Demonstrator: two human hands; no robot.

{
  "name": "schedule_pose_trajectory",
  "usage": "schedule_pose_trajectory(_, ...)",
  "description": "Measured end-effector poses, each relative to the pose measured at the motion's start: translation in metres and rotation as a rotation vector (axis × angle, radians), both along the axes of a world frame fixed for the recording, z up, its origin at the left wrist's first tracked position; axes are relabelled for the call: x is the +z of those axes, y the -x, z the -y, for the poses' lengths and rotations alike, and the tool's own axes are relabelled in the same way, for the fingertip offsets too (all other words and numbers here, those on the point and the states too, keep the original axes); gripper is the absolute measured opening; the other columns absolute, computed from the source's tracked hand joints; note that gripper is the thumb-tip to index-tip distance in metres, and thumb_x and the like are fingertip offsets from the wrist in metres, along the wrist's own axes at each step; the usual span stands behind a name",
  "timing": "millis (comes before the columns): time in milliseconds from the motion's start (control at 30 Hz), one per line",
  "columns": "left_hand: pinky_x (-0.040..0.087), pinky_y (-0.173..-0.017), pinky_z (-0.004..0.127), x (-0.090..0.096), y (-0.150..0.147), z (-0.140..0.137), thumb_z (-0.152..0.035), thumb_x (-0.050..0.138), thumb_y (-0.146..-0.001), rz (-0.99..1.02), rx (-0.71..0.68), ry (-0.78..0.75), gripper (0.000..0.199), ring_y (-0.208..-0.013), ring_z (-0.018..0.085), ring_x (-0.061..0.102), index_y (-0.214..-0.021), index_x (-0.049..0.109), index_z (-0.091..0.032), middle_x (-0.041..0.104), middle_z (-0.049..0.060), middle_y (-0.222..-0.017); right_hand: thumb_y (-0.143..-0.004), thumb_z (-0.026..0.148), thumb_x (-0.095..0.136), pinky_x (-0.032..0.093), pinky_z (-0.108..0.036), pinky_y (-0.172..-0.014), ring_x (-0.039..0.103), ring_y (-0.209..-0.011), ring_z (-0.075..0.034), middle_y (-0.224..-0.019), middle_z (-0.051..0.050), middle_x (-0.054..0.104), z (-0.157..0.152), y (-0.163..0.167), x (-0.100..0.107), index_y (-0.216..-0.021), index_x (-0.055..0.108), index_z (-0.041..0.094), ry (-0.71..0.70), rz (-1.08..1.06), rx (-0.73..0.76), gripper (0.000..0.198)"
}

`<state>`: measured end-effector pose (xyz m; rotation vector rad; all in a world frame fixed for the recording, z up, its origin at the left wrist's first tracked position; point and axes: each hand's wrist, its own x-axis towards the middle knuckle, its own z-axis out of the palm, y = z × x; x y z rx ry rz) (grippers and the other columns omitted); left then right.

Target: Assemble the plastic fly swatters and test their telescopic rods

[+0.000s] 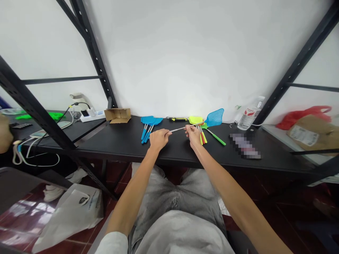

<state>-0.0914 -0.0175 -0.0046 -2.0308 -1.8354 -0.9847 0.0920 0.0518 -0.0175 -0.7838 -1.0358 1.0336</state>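
A blue fly swatter (215, 118) with a mesh head and an extended metal rod is held crosswise above the black table. My left hand (159, 139) is closed around its handle end, hiding the grip. On the rod near the head, my right hand (192, 134) is closed in a pinch. Left of my hands lie several blue fly swatters (150, 121) in a fanned pile. Behind my right hand are yellow fly swatters (195, 120), partly covered, with red and yellow handles. A green-handled fly swatter (216, 138) lies beside them, slanting to the right.
A small open cardboard box (118, 115) stands at the back left. A black and yellow utility knife (180, 119) lies by the wall. On the right are a clear water bottle (249, 114) and a blurred-out flat item (245, 145). Black shelf posts (298, 63) flank the table (119, 141).
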Motion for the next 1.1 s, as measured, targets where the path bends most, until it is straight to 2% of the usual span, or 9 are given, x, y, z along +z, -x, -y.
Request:
schedule_pose_trajectory(267,0.037,-0.066,0.029,-0.002,-0.001,-0.002,-0.049,0.045,-0.098,-0.008,-0.045,-0.027,0.039,-0.092,0.023,0.068,-0.104,0.076,-0.027,0.075,0.007,-0.101,-0.067,0.050,0.079,0.039,-0.019,-0.044,0.056,-0.060,-0.011,-0.075,-0.005,0.072,0.004,0.013,-0.007,-0.086,0.073,0.016,-0.044,0.112,0.171,0.039)
schedule_pose_trajectory(600,0.038,-0.067,0.029,0.000,-0.004,-0.001,-0.050,0.045,-0.098,0.011,-0.055,-0.006,0.039,-0.095,0.023,0.068,-0.106,0.075,-0.026,0.075,0.008,-0.104,-0.070,0.051,0.079,0.039,-0.018,-0.045,0.056,-0.063,-0.011,-0.079,-0.004,0.073,0.011,0.014,-0.003,-0.091,0.075,0.018,-0.041,0.149,0.244,0.039)
schedule_pose_trajectory(733,0.038,-0.067,0.029,0.002,-0.007,-0.001,-0.048,0.044,-0.099,0.024,-0.035,0.005,0.039,-0.095,0.024,0.068,-0.105,0.075,-0.026,0.075,0.008,-0.105,-0.072,0.055,0.076,0.040,-0.018,-0.046,0.056,-0.062,-0.009,-0.091,-0.003,0.073,0.013,0.011,0.005,-0.100,0.073,0.022,0.026,-0.026,0.264,0.044)
schedule_pose_trajectory(833,0.037,-0.067,0.029,0.003,-0.006,0.001,-0.049,0.044,-0.098,0.021,-0.021,0.035,0.038,-0.095,0.025,0.067,-0.104,0.075,-0.026,0.076,0.007,-0.102,-0.078,0.059,0.070,0.040,-0.018,-0.046,0.055,-0.058,-0.007,-0.095,-0.001,0.072,0.010,0.001,0.011,-0.103,0.069,0.025,0.094,-0.284,0.181,0.042)
schedule_pose_trajectory(933,0.037,-0.067,0.029,0.005,-0.005,0.003,-0.049,0.044,-0.098,0.020,-0.024,0.058,0.038,-0.095,0.025,0.067,-0.102,0.075,-0.027,0.076,0.006,-0.100,-0.083,0.056,0.066,0.040,-0.018,-0.047,0.054,-0.058,-0.006,-0.096,0.001,0.069,0.006,-0.010,0.013,-0.099,0.067,0.026,0.146,-0.500,0.099,0.035)
schedule_pose_trajectory(1100,0.039,-0.070,0.029,0.006,-0.007,0.005,-0.051,0.042,-0.098,0.011,-0.031,0.104,0.040,-0.093,0.025,0.067,-0.102,0.075,-0.028,0.075,0.007,-0.095,-0.082,0.044,0.071,0.037,-0.019,-0.046,0.052,-0.057,-0.006,-0.092,0.002,0.067,0.005,-0.011,0.013,-0.088,0.063,0.024,0.142,-0.525,0.087,0.023)
